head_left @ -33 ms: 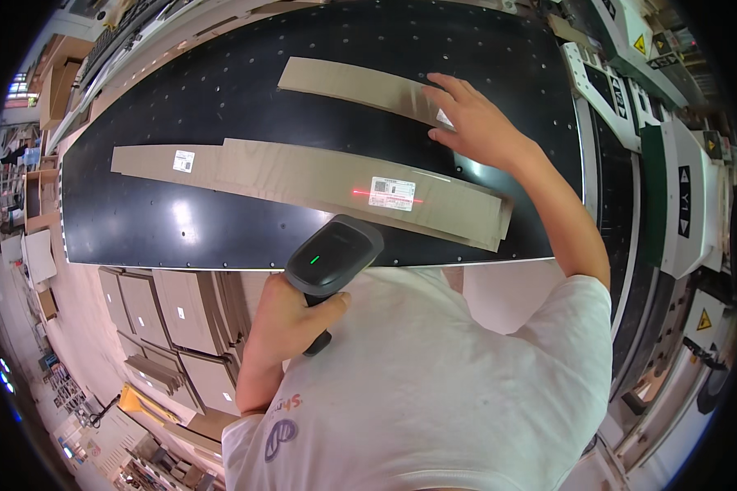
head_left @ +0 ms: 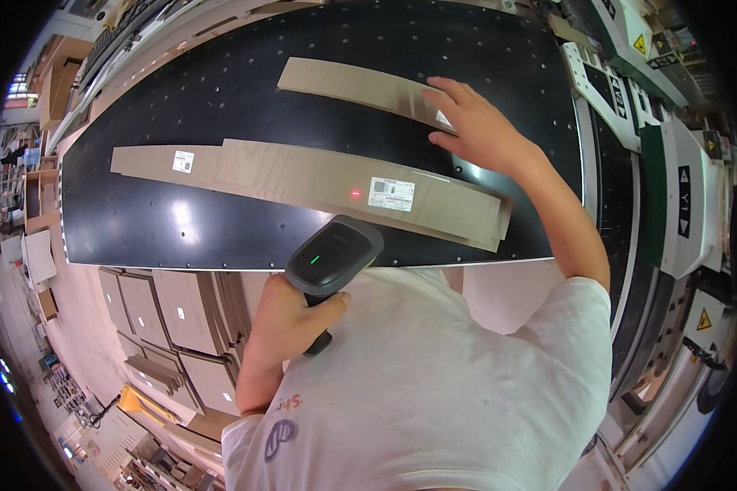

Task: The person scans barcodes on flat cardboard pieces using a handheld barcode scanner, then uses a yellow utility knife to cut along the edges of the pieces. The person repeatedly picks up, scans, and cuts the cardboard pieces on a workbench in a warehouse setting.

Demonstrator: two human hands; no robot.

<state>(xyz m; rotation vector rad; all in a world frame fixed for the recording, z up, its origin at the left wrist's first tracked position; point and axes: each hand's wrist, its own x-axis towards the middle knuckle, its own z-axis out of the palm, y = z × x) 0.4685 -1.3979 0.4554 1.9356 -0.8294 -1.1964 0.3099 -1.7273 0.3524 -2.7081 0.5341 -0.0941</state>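
Observation:
My left hand (head_left: 291, 323) grips a dark handheld scanner (head_left: 333, 255) with a green light, held just over the near edge of the black perforated table (head_left: 180, 225). A red dot from it falls on the long brown board (head_left: 319, 176), just left of its white label (head_left: 391, 194). A second labelled board (head_left: 160, 161) lies partly under that one at the left. My right hand (head_left: 479, 123) rests flat, fingers spread, on the right end of a shorter brown strip (head_left: 344, 82) farther back.
Stacks of cut brown panels (head_left: 180, 315) stand below the table's near edge at the left. A white and green machine housing (head_left: 684, 196) with yellow warning signs runs along the right side. Shelves and boxes (head_left: 45, 90) sit at the far left.
The red scan light lay across the white label before; now it shows as a dot just left of the label. Both hands stay where they were.

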